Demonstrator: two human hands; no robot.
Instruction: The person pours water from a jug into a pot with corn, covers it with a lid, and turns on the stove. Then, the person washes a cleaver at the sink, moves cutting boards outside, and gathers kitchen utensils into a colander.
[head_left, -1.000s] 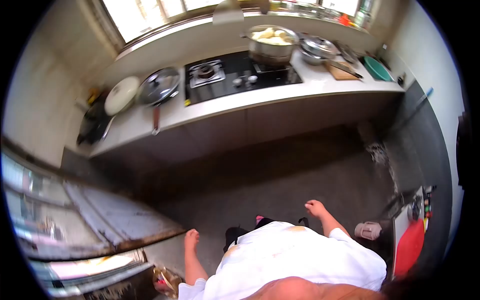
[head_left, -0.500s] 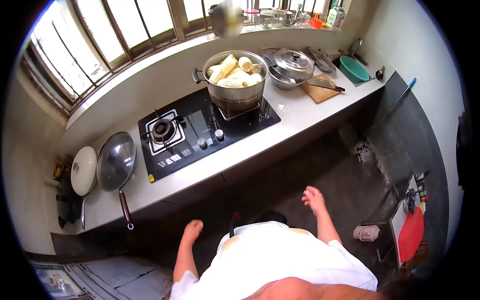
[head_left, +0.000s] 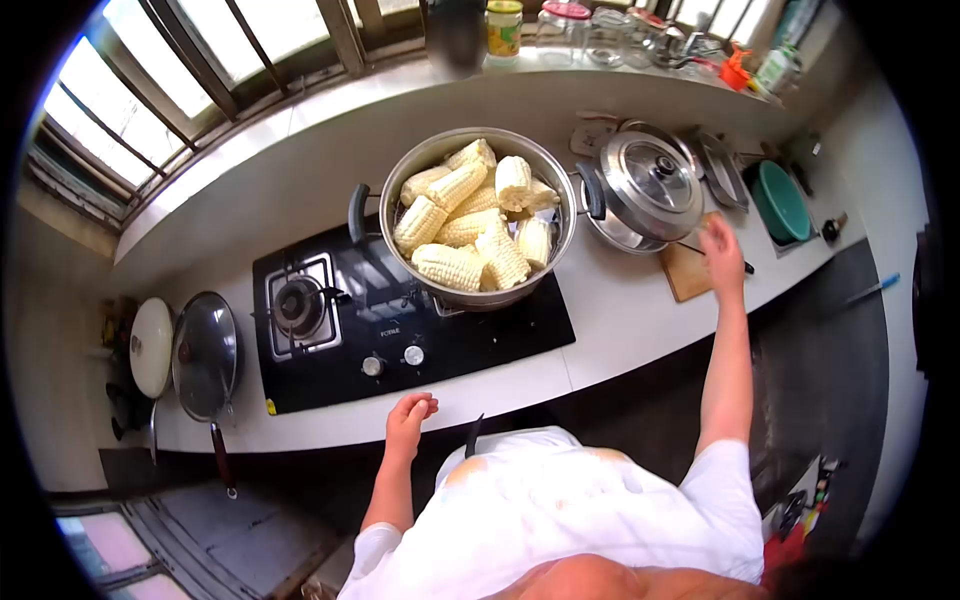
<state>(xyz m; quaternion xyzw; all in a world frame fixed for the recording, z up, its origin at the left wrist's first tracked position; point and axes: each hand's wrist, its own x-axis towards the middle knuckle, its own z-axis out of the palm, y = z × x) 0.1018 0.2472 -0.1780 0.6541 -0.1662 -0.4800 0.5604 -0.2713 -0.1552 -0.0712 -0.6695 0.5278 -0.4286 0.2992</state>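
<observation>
Hands (head_left: 722, 262) apart, cutting board (head_left: 684, 274) — near right, far from left

pot (head_left: 480, 298): metal | lid (head_left: 640, 190): glossy metal | cooktop (head_left: 470, 350): glossy, smooth | board (head_left: 685, 277): wood

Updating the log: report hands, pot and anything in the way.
Left hand empty. Right hand at the cutting board, grip unclear. Pot uncovered, corn inside, on the stove. Possible hazard: knife by right hand, partly hidden.
</observation>
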